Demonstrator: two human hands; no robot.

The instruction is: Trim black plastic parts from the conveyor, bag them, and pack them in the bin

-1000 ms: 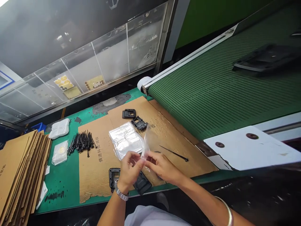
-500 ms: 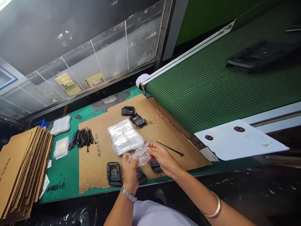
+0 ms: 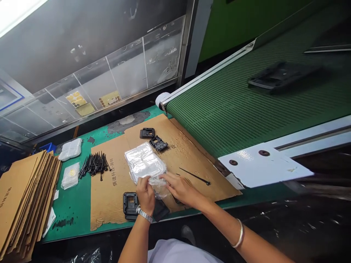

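Note:
My left hand (image 3: 146,194) and my right hand (image 3: 178,187) are both closed on a crumpled clear plastic bag (image 3: 159,186), one at each side of it. The bag is at the near edge of a stack of clear bags (image 3: 144,162) on the cardboard sheet (image 3: 109,197). By my left wrist lies a black plastic part with a square opening (image 3: 130,205). Another dark part (image 3: 160,210) lies under the hands, partly hidden. A single black cable tie (image 3: 195,176) rests to the right of my right hand.
Two black parts (image 3: 147,133) (image 3: 159,143) lie behind the bag stack. Cable ties (image 3: 94,163) are heaped at left, near two bag bundles (image 3: 70,149) (image 3: 70,176). Folded cardboard (image 3: 30,204) stands far left. At right, a green conveyor (image 3: 219,98) carries a black part (image 3: 276,76).
Both hands have moved with the clear bag toward the near edge of the stack, and the bag is lower. The black part on the conveyor appears further left; the view has shifted slightly.

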